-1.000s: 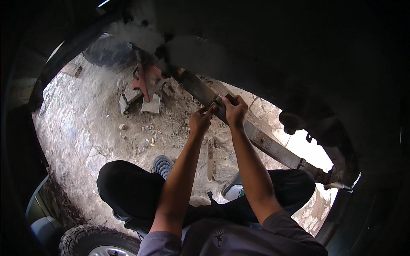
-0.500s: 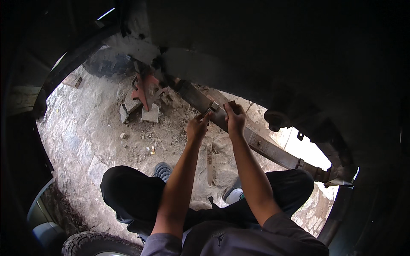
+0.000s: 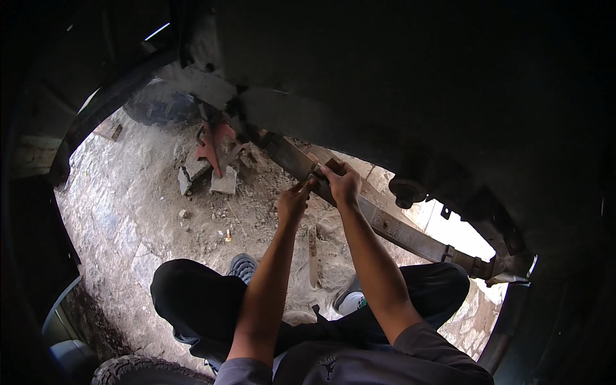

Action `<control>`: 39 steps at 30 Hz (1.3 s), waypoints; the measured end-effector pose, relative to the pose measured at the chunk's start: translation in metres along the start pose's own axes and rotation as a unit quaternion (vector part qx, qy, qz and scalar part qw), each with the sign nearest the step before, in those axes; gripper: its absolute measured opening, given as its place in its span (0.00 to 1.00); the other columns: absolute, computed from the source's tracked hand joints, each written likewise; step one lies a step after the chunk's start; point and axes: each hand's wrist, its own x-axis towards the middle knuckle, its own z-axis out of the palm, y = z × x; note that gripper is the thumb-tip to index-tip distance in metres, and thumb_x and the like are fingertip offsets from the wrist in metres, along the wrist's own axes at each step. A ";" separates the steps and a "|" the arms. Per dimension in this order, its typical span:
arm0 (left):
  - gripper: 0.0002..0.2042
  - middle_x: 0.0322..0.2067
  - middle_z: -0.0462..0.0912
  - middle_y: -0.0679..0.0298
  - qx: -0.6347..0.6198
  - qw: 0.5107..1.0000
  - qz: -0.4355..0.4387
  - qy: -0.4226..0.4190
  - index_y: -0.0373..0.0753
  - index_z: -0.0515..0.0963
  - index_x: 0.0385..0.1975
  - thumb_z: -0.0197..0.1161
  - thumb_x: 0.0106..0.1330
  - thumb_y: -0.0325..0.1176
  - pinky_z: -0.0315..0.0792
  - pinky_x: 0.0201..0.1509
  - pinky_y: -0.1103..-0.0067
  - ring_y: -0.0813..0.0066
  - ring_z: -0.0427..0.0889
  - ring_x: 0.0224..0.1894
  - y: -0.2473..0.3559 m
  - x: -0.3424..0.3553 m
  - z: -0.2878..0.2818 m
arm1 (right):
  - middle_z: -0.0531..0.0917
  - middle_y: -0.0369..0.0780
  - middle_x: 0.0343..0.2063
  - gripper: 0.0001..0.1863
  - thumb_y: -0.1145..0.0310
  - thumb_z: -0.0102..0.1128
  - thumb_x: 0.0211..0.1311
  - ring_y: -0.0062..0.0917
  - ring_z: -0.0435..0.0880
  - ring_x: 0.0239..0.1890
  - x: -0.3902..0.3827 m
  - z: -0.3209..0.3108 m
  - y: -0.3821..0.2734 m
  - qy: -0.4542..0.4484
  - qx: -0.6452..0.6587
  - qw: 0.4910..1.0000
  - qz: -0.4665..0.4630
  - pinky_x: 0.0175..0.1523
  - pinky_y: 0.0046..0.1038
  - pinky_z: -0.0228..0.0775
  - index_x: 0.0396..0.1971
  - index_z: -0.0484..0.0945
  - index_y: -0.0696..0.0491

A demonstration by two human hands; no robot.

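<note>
Long grey-brown metal bar [image 3: 396, 230] slants down rightward; right hand [image 3: 345, 186] overlaps it, left hand [image 3: 294, 202] at near edge, close together, grips unclear.

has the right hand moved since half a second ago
Yes, leftward: the right hand has shifted along the dark metal bar, its thumb now closer to the metal band on it.

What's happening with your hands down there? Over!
Left hand and right hand close together at the long, flat, grey-brown metal bar. Exact hold partly hidden. Angular red metal stand farther left, clear of both.
</note>
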 end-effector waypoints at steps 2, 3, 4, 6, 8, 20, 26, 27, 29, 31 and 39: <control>0.29 0.23 0.84 0.67 0.004 1.000 0.001 -0.001 0.47 0.88 0.54 0.70 0.64 0.64 0.75 0.30 0.77 0.78 0.82 0.23 -0.003 0.004 -0.004 | 0.89 0.37 0.26 0.15 0.60 0.81 0.55 0.21 0.85 0.26 -0.001 0.004 -0.008 -0.003 0.022 1.000 0.015 0.36 0.27 0.76 0.34 0.88 0.54; 0.29 0.23 0.84 0.67 -0.003 1.000 -0.006 0.002 0.47 0.88 0.54 0.70 0.64 0.64 0.75 0.30 0.77 0.78 0.82 0.23 -0.005 0.004 -0.004 | 0.90 0.38 0.28 0.15 0.60 0.81 0.55 0.22 0.86 0.28 -0.006 0.005 -0.010 0.008 0.006 1.000 -0.006 0.38 0.28 0.77 0.34 0.88 0.55; 0.29 0.23 0.83 0.67 -0.011 1.000 -0.013 0.006 0.47 0.89 0.53 0.71 0.64 0.64 0.75 0.30 0.77 0.78 0.82 0.23 -0.007 0.003 -0.004 | 0.90 0.39 0.29 0.15 0.60 0.81 0.55 0.23 0.87 0.29 -0.014 0.004 -0.012 0.019 -0.011 0.999 -0.029 0.40 0.29 0.77 0.34 0.88 0.55; 0.29 0.23 0.83 0.67 -0.027 0.999 -0.021 0.011 0.47 0.89 0.53 0.71 0.63 0.64 0.75 0.30 0.77 0.78 0.81 0.22 -0.001 0.007 -0.011 | 0.92 0.41 0.34 0.15 0.61 0.80 0.55 0.27 0.90 0.36 -0.024 0.003 -0.030 0.005 -0.027 1.000 -0.003 0.46 0.31 0.78 0.34 0.88 0.55; 0.29 0.23 0.83 0.67 -0.044 0.998 -0.038 -0.009 0.47 0.89 0.53 0.72 0.63 0.63 0.75 0.30 0.77 0.79 0.80 0.22 0.003 0.000 -0.004 | 0.92 0.41 0.33 0.14 0.61 0.80 0.56 0.28 0.90 0.36 -0.010 -0.004 -0.024 -0.003 -0.012 1.000 -0.011 0.46 0.31 0.78 0.34 0.88 0.55; 0.30 0.26 0.84 0.68 -0.088 0.995 -0.043 -0.014 0.45 0.89 0.53 0.75 0.61 0.62 0.74 0.31 0.78 0.80 0.80 0.24 0.002 -0.002 -0.001 | 0.87 0.34 0.25 0.11 0.66 0.78 0.61 0.15 0.78 0.23 0.014 0.011 0.020 0.014 -0.005 0.997 -0.072 0.30 0.22 0.69 0.31 0.86 0.58; 0.28 0.25 0.84 0.68 -0.083 0.995 -0.047 0.002 0.45 0.90 0.51 0.74 0.62 0.61 0.74 0.29 0.78 0.81 0.80 0.23 -0.009 0.003 -0.004 | 0.84 0.33 0.21 0.11 0.65 0.78 0.61 0.13 0.75 0.20 0.006 0.012 0.011 -0.012 0.012 0.997 -0.074 0.28 0.23 0.66 0.31 0.85 0.57; 0.28 0.24 0.84 0.68 -0.082 0.996 -0.042 0.000 0.45 0.90 0.51 0.74 0.62 0.61 0.74 0.29 0.78 0.81 0.79 0.23 -0.010 0.001 0.000 | 0.83 0.33 0.20 0.11 0.66 0.78 0.61 0.13 0.75 0.20 0.012 0.010 0.010 -0.014 0.002 0.997 -0.080 0.27 0.23 0.66 0.31 0.85 0.57; 0.28 0.23 0.83 0.68 -0.076 0.997 -0.029 0.005 0.45 0.90 0.51 0.74 0.62 0.61 0.73 0.29 0.78 0.81 0.79 0.23 0.004 -0.004 -0.004 | 0.83 0.33 0.20 0.11 0.66 0.78 0.60 0.14 0.75 0.20 0.013 0.013 0.009 -0.018 -0.003 0.999 -0.033 0.26 0.24 0.66 0.30 0.85 0.57; 0.27 0.23 0.84 0.67 -0.048 0.998 -0.032 0.011 0.47 0.90 0.51 0.73 0.63 0.62 0.75 0.31 0.76 0.79 0.80 0.23 0.000 -0.003 -0.007 | 0.83 0.33 0.20 0.11 0.67 0.78 0.60 0.14 0.75 0.20 0.002 0.012 0.011 -0.010 -0.029 0.998 -0.053 0.26 0.24 0.65 0.30 0.84 0.57; 0.31 0.25 0.87 0.64 -0.008 0.999 -0.023 0.022 0.50 0.90 0.51 0.71 0.60 0.68 0.77 0.35 0.73 0.75 0.83 0.25 -0.009 0.001 -0.005 | 0.83 0.35 0.19 0.12 0.68 0.78 0.60 0.14 0.76 0.19 0.008 0.012 0.017 0.002 -0.059 0.995 -0.075 0.26 0.23 0.66 0.27 0.83 0.57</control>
